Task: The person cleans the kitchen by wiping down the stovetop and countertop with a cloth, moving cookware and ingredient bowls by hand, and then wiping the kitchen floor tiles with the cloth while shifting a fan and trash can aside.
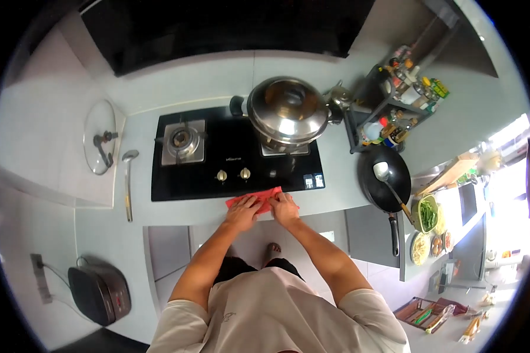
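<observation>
Both hands meet on a red cloth at the front edge of the stove. Left hand [242, 212] lies on the cloth [265, 204] with fingers extended; right hand [284, 208] sits beside it, fingers bent down onto the fabric. Whether the right hand pinches the cloth or only presses it cannot be told. Cloth position: on the counter [330, 203], against the front rim of the black stove [206, 182], nearer the person than the knobs [233, 175].

Step in hand, judged from the pose: wiping or folding, more likely wiping. Continuing along the rim would call for level pressure from both palms; going onto the glass would mean steering around the knobs.

Obstacles: lidded pot [287, 112] over the right burner, covering most of it; bare left burner [181, 141] with raised supports.

Farther out, left: ladle [128, 185] flat on the counter, glass lid [96, 144] near the wall. Right: black pan [372, 183] with a spatula [381, 170] in it, bottle rack [351, 129] behind, green vegetables [428, 215] beyond the pan.
</observation>
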### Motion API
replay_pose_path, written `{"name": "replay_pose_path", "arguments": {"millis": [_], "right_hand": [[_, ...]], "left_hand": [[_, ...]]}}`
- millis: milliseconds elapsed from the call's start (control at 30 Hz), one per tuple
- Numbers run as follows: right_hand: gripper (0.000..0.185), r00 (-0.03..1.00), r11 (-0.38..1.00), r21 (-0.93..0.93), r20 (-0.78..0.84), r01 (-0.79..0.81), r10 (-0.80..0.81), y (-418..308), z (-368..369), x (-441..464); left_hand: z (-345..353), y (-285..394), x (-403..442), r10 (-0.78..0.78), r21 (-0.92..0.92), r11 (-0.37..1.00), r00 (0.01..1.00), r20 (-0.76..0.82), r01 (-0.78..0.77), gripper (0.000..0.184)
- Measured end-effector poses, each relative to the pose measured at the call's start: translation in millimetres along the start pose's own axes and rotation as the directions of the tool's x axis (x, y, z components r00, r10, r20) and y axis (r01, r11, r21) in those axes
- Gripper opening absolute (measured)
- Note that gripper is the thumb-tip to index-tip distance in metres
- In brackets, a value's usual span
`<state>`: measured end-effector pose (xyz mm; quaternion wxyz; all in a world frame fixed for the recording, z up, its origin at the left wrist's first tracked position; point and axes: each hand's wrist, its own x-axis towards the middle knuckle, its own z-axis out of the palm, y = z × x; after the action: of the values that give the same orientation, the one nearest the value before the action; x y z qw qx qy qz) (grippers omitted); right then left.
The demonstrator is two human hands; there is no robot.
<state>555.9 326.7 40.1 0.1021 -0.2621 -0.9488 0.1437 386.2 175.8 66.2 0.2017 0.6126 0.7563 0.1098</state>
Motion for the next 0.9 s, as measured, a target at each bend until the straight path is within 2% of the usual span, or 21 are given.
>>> {"name": "replay_pose_path", "arguments": {"millis": [100,167,267,333,367,400,433,467,500,533,600,633,667,767,800,867,900], "right_hand": [[0.029,1.0,0.998,0.063,0.004,0.006,-0.006,-4.1,-32.6,5.4],[0.027,0.994,0.997,0.077,-0.109,0.021,-0.012,-5.8,-46.5,21.2],[0.022,0.957,0.99,0.14,-0.288,-0.003,0.044,-0.2,-66.7,47.1],[0.022,0.903,0.981,0.188,-0.412,-0.045,0.121,13.5,-91.0,63.0],[0.022,0.867,0.959,0.258,-0.445,-0.117,0.226,27.3,-100.2,70.6],[0.023,0.821,0.927,0.328,-0.469,-0.181,0.326,43.2,-110.1,80.9],[0.025,0.771,0.857,0.423,-0.425,-0.294,0.474,49.3,-133.8,90.2],[0.027,0.704,0.764,0.509,-0.365,-0.397,0.609,54.6,-160.2,99.6],[0.029,0.675,0.757,0.513,-0.39,-0.405,0.626,75.6,-172.6,110.5],[0.03,0.648,0.75,0.517,-0.413,-0.412,0.64,101.6,-181.2,121.8],[0.032,0.562,0.694,0.639,-0.456,-0.333,0.69,160.9,-177.2,153.3],[0.034,0.553,0.589,0.731,-0.349,-0.345,0.757,164.2,-191.6,167.4],[0.036,0.541,0.468,0.807,-0.228,-0.361,0.809,163.4,-207.9,177.7],[0.043,0.572,0.267,0.862,0.032,-0.431,0.82,182.0,-217.9,204.4],[0.041,0.593,0.217,0.862,0.115,-0.457,0.797,182.7,-221.8,209.5],[0.029,0.553,0.144,0.903,0.116,-0.404,0.825,193.2,-205.2,217.8],[0.027,0.55,0.14,0.913,0.104,-0.383,0.828,194.9,-202.8,217.2]], "left_hand": [[-30.8,-8.2,15.1,0.113,-0.047,0.992,0.986,-0.124,-0.12,0.05],[-56.9,-16.7,30.1,0.18,-0.065,0.977,0.95,-0.257,-0.202,0.043],[-101.2,-32.2,58.9,0.182,-0.077,0.967,0.875,-0.449,-0.241,0.04],[-117.6,-56.0,88.6,0.087,-0.207,0.952,0.848,-0.523,-0.225,0.039],[-135.7,-61.2,99.1,-0.003,-0.299,0.935,0.841,-0.542,-0.189,0.038],[-152.9,-67.0,110.6,-0.099,-0.378,0.916,0.837,-0.538,-0.135,0.037],[-166.6,-74.4,123.6,-0.228,-0.506,0.861,0.846,-0.482,-0.057,0.036],[-168.3,-92.2,142.7,-0.257,-0.501,0.865,0.823,-0.507,-0.038,0.036],[-179.4,-97.7,155.4,-0.384,-0.754,0.657,0.849,-0.364,-0.026,0.036],[-190.2,-99.9,166.9,-0.463,-0.926,0.378,0.867,-0.186,0.003,0.036],[-212.2,-99.2,183.4,-0.523,-0.983,0.182,0.849,-0.079,0.02,0.034],[-216.1,-92.3,187.7,-0.573,-0.988,0.151,0.811,-0.116,-0.035,0.032],[-218.9,-89.3,191.8,-0.583,-0.991,0.136,0.807,-0.094,-0.017,0.032],[-221.2,-89.8,206.9,-0.625,-0.994,0.102,0.78,-0.032,0.041,0.037],[-215.0,-89.1,213.4,-0.655,-0.999,0.054,0.754,-0.04,-0.006,0.04],[-209.4,-83.5,217.5,-0.702,-0.995,-0.06,0.712,-0.016,-0.082,0.041],[-210.1,-79.9,213.7,-0.706,-0.993,-0.057,0.707,-0.034,-0.105,0.041]]}}
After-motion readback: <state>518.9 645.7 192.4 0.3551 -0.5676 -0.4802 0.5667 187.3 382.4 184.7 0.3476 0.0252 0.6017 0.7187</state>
